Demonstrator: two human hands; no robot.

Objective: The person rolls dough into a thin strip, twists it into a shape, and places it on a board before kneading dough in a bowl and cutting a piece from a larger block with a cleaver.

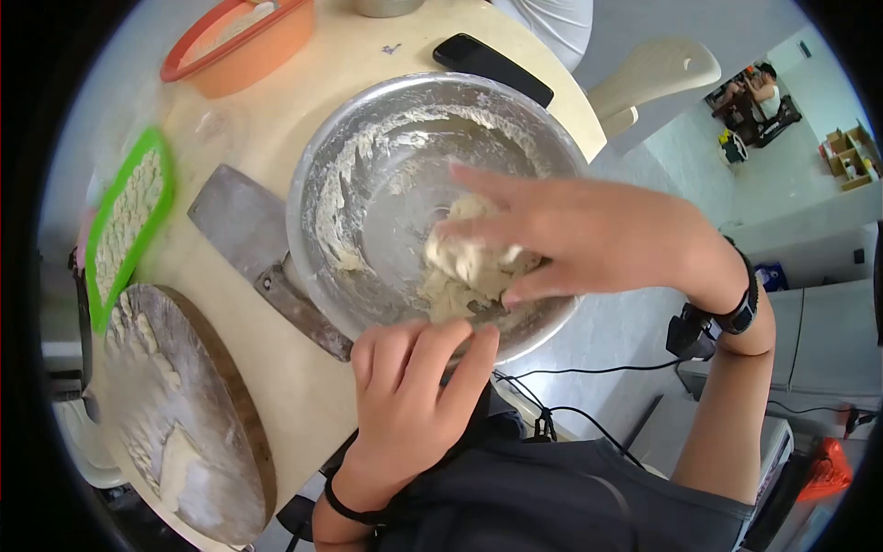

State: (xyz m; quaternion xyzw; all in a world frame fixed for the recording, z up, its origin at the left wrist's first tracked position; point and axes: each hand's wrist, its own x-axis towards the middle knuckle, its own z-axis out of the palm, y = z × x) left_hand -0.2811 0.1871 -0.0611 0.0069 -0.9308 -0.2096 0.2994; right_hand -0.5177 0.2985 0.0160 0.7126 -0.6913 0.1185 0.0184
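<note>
A large metal bowl [322, 175] coated with flour and dough residue stands at the table's front edge. Pale, lumpy dough [455, 276] lies in its lower right part. My right hand [561, 230] reaches in from the right, blurred, its fingers spread over and touching the dough. At the bowl's near rim, my left hand [409, 386] rests with its fingers curled over the edge, holding it. Left of the bowl lies a cleaver [244, 221] with a floury blade, its handle close to the bowl.
A round floured board [221, 478] with dough pieces sits at lower left. A green tray [152, 216] of small dough pieces, an orange basin [244, 64] and a black phone [492, 69] are on the table. A chair [653, 74] and people stand beyond.
</note>
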